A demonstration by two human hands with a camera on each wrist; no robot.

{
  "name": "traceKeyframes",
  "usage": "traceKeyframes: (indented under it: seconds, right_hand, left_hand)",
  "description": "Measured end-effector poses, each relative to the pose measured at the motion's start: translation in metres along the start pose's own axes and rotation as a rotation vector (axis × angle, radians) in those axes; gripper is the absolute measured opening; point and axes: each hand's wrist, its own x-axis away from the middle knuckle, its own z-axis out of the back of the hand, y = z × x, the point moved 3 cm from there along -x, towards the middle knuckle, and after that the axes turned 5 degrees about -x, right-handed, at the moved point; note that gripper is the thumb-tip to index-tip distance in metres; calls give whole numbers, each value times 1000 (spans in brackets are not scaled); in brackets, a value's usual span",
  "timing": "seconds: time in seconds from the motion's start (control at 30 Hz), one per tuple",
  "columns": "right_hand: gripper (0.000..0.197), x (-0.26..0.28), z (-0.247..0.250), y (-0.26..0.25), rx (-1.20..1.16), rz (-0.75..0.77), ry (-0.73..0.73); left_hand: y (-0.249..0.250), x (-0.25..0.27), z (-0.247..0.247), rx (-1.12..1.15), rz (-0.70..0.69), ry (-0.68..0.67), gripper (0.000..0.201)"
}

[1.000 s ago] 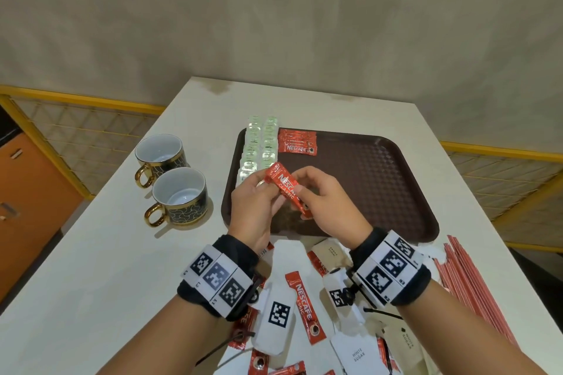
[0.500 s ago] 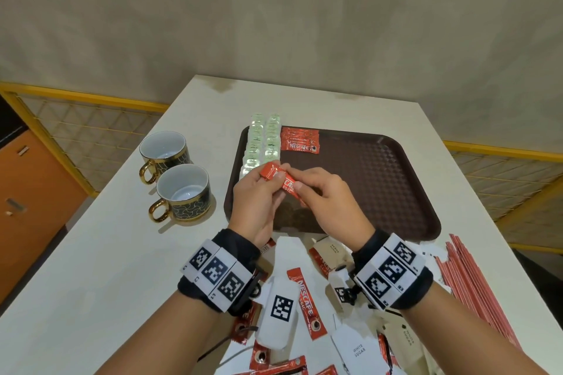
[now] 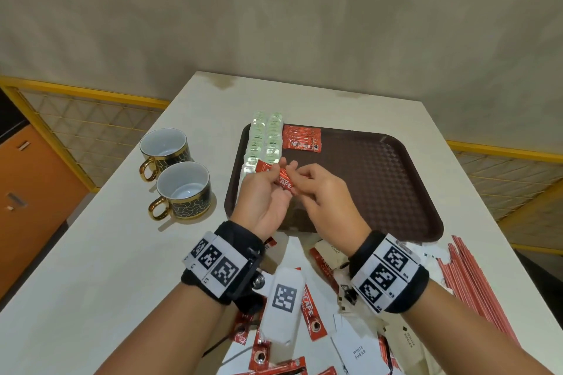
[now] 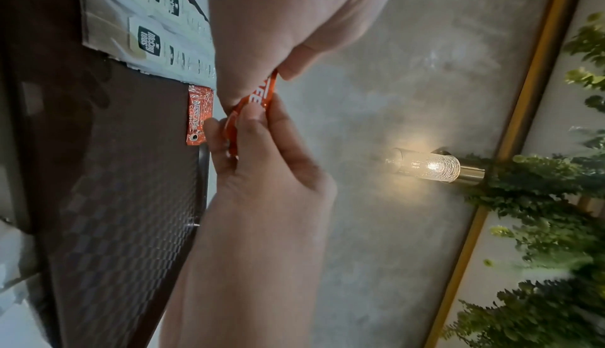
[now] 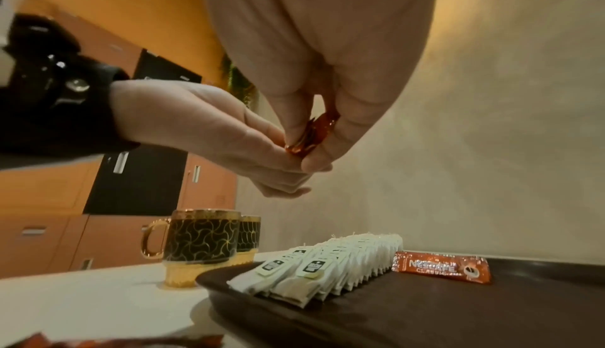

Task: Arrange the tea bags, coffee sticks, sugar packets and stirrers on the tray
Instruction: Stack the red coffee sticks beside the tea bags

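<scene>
Tray (image 3: 396, 192) holds tea bags (image 3: 262, 143) and coffee sticks (image 3: 301, 141); left hand (image 3: 262, 201) and right hand (image 3: 326, 195) pinch another stick (image 3: 281, 178).

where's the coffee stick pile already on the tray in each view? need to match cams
Head: coffee stick pile at the far-left part of the tray, right of the tea bag rows.
Left wrist: left of centre, turned on end, just below the tea bags, partly behind fingers.
Right wrist: lower right, lying flat, right of the tea bags.
Shared landmark: the tea bag rows beside it.
</scene>
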Motion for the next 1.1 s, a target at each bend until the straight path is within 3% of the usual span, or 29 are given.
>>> traceKeyframes:
  seconds: [0.13,0.37,0.7,0.8,0.9,1.03,1.1]
  right_hand:
    - [41,0,-2,2,101,49,-56]
    - [33,-3,5,6,-11,35,57]
    - [31,-36,11,11,54,-132,-110]
    - [31,-60,28,38,11,-289,-69]
    - [38,-88,35,82,114,-435,-90]
    - [40,-122,21,127,235,-494,-203]
    - [37,-135,12,139,274,-486,-246]
  left_hand:
    - [-2,-5,5,41,3,24,37]
    - [3,-9,6,164,-23,2,48]
    - [4,-20,2,-11,-53,-7,48]
    - [15,-16,1,-191,-112,-36,37]
    - [24,-11,13,-468,-143,15,31]
    - [23,1,24,-958,-195,-39,21]
    - [24,7,25,-1056,-195,-76,18]
